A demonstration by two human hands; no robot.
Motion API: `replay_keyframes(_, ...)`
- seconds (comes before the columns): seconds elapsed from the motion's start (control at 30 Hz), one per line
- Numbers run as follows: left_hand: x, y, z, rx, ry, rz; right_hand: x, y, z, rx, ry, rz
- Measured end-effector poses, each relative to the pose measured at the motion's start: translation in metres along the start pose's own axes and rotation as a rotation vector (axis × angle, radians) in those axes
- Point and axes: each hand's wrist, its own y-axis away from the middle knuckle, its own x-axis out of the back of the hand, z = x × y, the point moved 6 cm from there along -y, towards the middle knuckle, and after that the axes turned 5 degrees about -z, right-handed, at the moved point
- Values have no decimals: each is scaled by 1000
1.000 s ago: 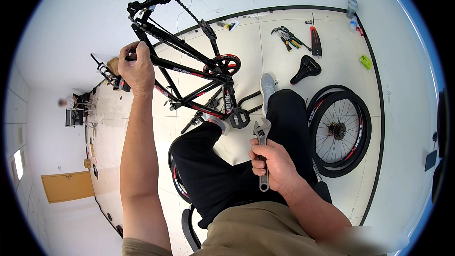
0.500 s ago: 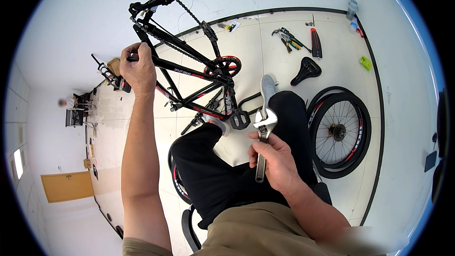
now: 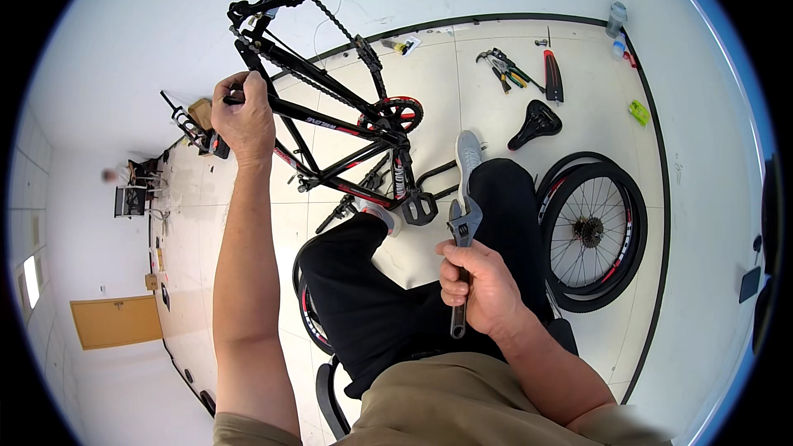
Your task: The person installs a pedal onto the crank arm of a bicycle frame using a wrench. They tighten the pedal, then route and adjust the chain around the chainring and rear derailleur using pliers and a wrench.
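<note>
Wrench (image 3: 461, 248), steel, rigid and weighty, sits at frame centre above my lap; my right hand (image 3: 479, 289) is clenched around its smooth handle. My left hand (image 3: 244, 116) clasps the bike frame (image 3: 330, 116) tube, upper left.

Right hand (image 3: 483, 287) shifted the adjustable wrench (image 3: 460, 263) slightly left and more upright, head now just under the pedal (image 3: 419, 208) (centre of frame).

Glossy metal wrench (image 3: 461, 239); glossy black-painted bicycle frame (image 3: 330, 116).
</note>
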Motion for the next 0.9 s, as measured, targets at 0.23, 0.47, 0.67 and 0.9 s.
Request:
replay_keyframes(0.23, 3, -2, -7, -12, 19, 4, -1, 1, 1, -12, 17, 1)
replay_keyframes(0.47, 2, 1, -3, 2, 6, 5, 0, 1, 2, -16, 26, 11)
replay_keyframes(0.67, 3, 0, -4, 17, 2, -8, -3, 3, -1, -17, 21, 28)
replay_keyframes(0.9, 3, 1, -5, 18, 3, -4, -4, 3, -1, -29, 40, -3)
